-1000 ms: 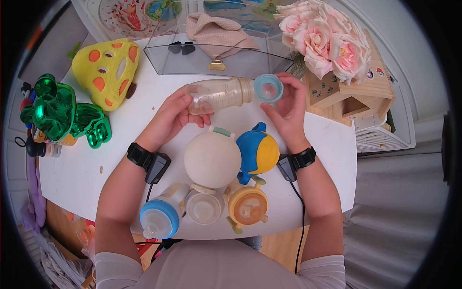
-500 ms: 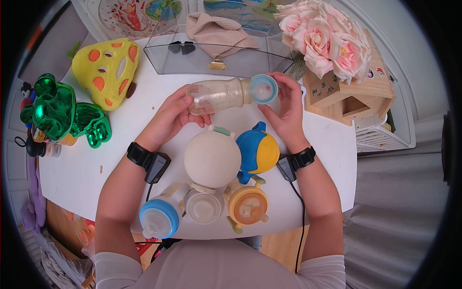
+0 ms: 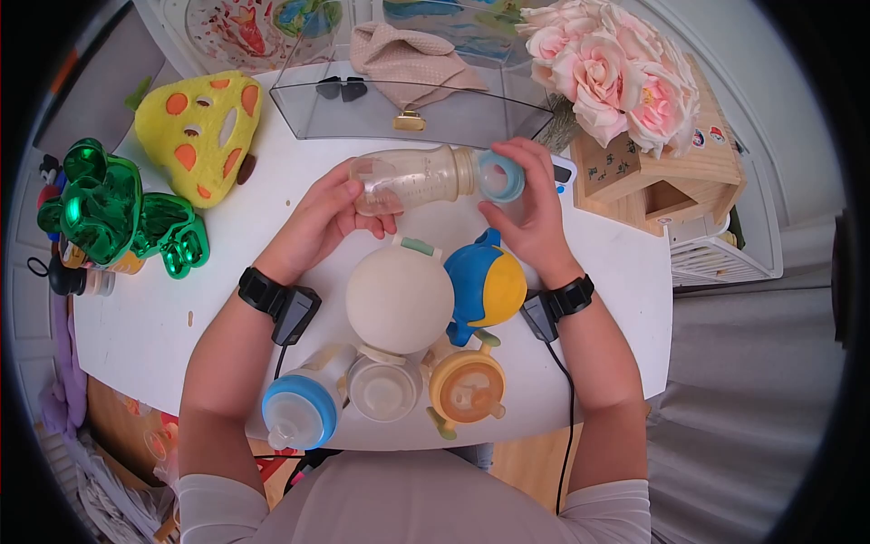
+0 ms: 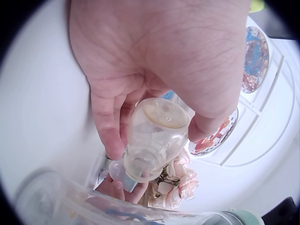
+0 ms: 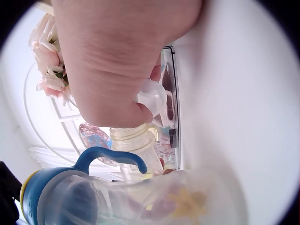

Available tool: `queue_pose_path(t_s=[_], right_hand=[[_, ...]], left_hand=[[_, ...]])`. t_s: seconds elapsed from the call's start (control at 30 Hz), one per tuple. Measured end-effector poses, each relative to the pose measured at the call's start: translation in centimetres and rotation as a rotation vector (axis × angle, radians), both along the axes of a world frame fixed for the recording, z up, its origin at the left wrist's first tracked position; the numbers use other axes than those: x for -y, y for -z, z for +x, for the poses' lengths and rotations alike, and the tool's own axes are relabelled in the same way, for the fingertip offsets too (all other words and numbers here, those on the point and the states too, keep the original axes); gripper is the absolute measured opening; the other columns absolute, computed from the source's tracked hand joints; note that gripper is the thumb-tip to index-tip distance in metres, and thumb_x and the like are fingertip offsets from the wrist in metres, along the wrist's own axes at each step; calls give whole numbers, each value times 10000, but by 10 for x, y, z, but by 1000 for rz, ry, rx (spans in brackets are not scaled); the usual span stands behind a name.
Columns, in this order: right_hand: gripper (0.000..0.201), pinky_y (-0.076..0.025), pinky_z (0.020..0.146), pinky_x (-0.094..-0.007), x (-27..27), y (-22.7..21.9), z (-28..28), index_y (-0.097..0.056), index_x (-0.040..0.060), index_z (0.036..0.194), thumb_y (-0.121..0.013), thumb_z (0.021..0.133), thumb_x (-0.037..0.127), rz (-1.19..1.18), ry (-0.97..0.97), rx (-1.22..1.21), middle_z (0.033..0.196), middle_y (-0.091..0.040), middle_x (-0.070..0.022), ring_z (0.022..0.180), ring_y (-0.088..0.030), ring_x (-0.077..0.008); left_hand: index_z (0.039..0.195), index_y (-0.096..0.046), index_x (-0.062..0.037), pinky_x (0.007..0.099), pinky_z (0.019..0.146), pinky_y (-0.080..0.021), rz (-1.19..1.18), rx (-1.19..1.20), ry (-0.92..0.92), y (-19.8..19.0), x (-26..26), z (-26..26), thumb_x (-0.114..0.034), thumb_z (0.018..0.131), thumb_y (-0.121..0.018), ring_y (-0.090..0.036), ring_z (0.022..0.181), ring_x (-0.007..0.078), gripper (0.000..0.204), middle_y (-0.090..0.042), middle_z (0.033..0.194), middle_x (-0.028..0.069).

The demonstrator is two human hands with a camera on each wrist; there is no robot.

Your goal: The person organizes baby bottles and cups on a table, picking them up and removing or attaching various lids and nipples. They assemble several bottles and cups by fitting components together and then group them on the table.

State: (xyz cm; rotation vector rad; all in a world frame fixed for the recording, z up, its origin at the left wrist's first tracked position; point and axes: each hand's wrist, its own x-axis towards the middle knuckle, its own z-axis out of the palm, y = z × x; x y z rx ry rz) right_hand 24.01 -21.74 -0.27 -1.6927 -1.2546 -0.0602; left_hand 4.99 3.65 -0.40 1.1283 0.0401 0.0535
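Observation:
In the head view my left hand (image 3: 317, 218) grips a clear baby bottle (image 3: 408, 179) by its base end, the bottle lying sideways with its uncapped neck to the right. My right hand (image 3: 541, 213) holds a light blue bottle collar (image 3: 500, 177) between thumb and fingers, right at the bottle's mouth. A translucent teat (image 5: 152, 98) sits in that collar. Nearer my body stand a cream round-topped bottle (image 3: 400, 301), a blue and yellow sippy cup (image 3: 489, 286), a blue-ringed baby bottle (image 3: 301, 412), a clear-topped bottle (image 3: 384, 390) and an orange-lidded cup (image 3: 467, 388) with handles.
Behind the hands stands a clear box (image 3: 317, 118) with a pink cloth (image 3: 412, 63). A yellow plush (image 3: 201, 136) and a shiny green figure (image 3: 104, 204) are on the left. Pink flowers (image 3: 603, 82), a wooden house (image 3: 666, 181) and a small white device (image 3: 563, 170) are on the right.
My right hand has turned the blue collar so it faces the bottle's neck more side-on, and lowered it slightly. The white device has come into sight behind that hand. My left hand and the bottle stay put.

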Motion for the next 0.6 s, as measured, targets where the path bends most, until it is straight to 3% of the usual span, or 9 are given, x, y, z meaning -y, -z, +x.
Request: queue_pose_path(t_s=[0.3,0.6], right_hand=[[727,-471,1121,-390,-4,4,-5,-541,81,1462,-827,799,-4,9,-62,-181,1384,-635,-127,1294,-612,-315],[697,-480,1108,-399,-4,-1,-5,-564,76,1423,-844,790,1,-34,-52,-127,1362,-639,-127,1278,-619,-324]], left_hand=[[1498,-466,12,319,840,-581,-7,-11,-8,0,1,0,-476,1085,-570,-701,954,219,647,-713,1149,175],[1488,-478,9,339,869,-575,-21,-11,-16,0,1,0,-492,1097,-540,-688,952,222,639,-705,1142,180]])
